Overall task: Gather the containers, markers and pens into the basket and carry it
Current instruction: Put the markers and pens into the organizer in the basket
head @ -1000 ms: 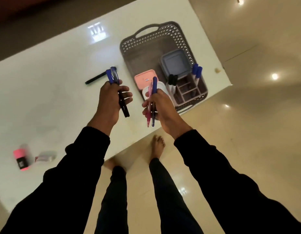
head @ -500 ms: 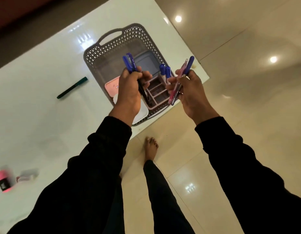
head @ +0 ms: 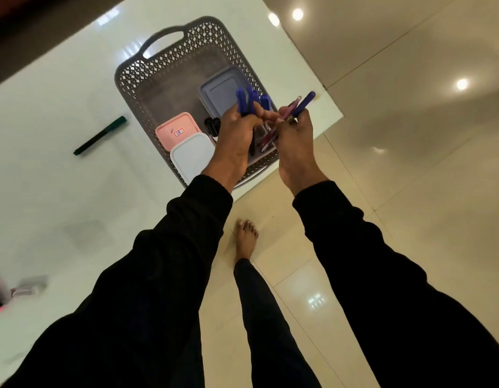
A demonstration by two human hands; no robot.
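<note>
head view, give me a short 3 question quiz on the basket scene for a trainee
1. True or false: the green marker lies inside the basket.
2. Which lidded container sits nearest the basket's far handle?
A. pink container
B. white container
C. grey container
3. Fill in: the left hand grips blue markers and the right hand grips ___ over the basket.

Key
1. False: it lies on the table, left of the basket.
2. C
3. pens
</note>
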